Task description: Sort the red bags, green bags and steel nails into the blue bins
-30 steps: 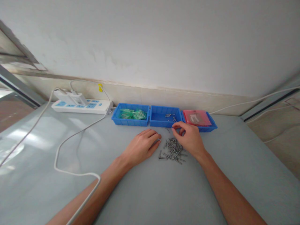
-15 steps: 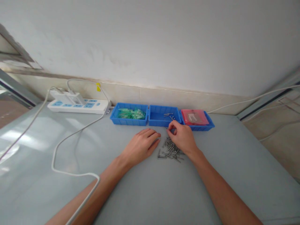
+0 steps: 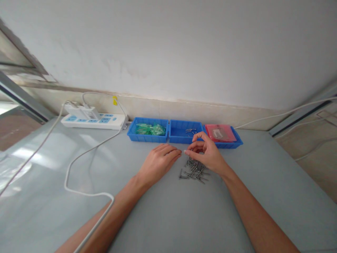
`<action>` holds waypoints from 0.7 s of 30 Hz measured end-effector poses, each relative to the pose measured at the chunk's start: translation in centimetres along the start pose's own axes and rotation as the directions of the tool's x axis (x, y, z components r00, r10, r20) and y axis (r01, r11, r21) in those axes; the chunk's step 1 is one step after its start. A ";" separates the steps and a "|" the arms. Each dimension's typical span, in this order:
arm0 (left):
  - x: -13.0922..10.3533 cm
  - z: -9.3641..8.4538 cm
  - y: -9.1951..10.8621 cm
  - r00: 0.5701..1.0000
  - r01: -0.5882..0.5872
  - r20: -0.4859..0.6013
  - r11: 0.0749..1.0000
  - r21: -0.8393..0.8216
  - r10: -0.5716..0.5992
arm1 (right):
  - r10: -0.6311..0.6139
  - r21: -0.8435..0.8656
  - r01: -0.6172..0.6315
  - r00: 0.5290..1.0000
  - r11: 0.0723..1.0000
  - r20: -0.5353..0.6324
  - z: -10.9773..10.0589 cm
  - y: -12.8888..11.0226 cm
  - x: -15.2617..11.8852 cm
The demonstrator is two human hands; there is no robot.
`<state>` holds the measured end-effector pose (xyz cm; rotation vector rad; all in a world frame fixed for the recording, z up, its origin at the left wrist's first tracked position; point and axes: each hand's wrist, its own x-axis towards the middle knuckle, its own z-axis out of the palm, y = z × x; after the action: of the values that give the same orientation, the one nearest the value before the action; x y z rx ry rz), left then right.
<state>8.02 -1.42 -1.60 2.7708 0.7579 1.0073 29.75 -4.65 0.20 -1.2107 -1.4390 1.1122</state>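
Right hand (image 3: 206,154) over metal fasteners (image 3: 194,172), left hand (image 3: 160,160) nearby; blue trays (image 3: 179,140) behind

The counter (image 3: 181,221) affords a front approach between the forearms (image 3: 252,207) to the metal fasteners (image 3: 195,171), beyond which the left hand (image 3: 159,161) and right hand (image 3: 207,153) nearly close passage to the blue bins (image 3: 179,140), while a white cable (image 3: 89,194) obstructs the left side.

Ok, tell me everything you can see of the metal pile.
The pile is a loose heap of thin, grey, metallic-looking pieces, some with wider heads, like nails or screws. They lie crisscrossed on the table in front of the middle tray, a few jutting out leftward. The right hand hides part of its far side; whether it touches, I can't tell.
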 end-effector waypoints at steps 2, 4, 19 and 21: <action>0.0 -0.1 0.0 1.000 0.019 -0.015 1.000 0.000 -0.019 | -0.017 -0.029 0.016 1.000 0.999 -0.002 -0.2 0.0 0.1; 0.1 -0.2 0.1 0.999 0.024 -0.026 1.000 -0.005 -0.025 | -0.017 -0.046 0.020 0.998 0.999 0.060 -0.4 -0.2 0.2; 0.1 0.0 0.2 0.999 0.040 -0.027 0.999 0.007 -0.040 | 0.032 0.099 -0.031 0.999 0.995 -0.004 -0.5 -0.2 0.6; 0.1 0.0 0.2 0.998 0.051 0.030 0.999 0.001 -0.051 | 0.008 0.097 0.001 0.996 0.995 -0.086 -0.7 0.0 0.8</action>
<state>8.14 -1.52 -1.49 2.7451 0.8195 0.9546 30.37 -3.83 0.34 -1.1791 -1.3036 1.1056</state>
